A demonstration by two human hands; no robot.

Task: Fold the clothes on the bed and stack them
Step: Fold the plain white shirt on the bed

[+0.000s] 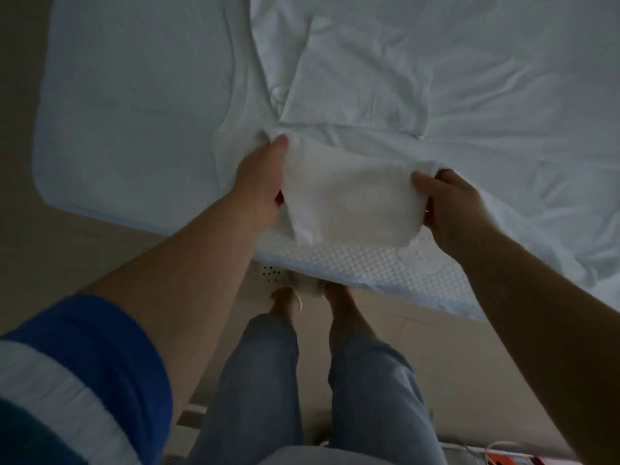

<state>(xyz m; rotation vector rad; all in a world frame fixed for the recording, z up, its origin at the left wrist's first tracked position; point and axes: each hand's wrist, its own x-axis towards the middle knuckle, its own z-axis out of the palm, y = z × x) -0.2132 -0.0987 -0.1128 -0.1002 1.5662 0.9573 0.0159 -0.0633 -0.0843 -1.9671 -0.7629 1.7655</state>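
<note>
Task status: early to middle stage, judged from the present layout. The left hand (265, 182) and the right hand (449, 209) each hold one end of a small white garment (342, 199), raised just above the near edge of the bed (134, 112). Grip state, left: thumb on top of the cloth with the fingers tucked under it, closed on the upper left corner. Grip state, right: thumb and fingers pinched on the right edge, closed on the cloth. The garment is stretched between the two grips, with its lower edge hanging free over the textured mattress side (369, 266). Whether it is already folded once or is only being spread out cannot be determined; the fabric appears doubled at the lower left, but the dim light leaves this uncertain. Beyond the hands, a larger white piece (355, 78) lies flat on the bed in a roughly rectangular outline, which suggests a folded item that could serve as the base of the stack; this is a judgement, as white cloth on a white sheet gives little contrast. More white fabric (255, 62) lies loose and creased to the left of that piece, and appears to be unfolded. Remaining work, as estimated: finish folding the held garment, place it on the rectangular piece, then fold and stack any loose fabric that proves to be clothing. No multi-item stack is visible yet.
</note>
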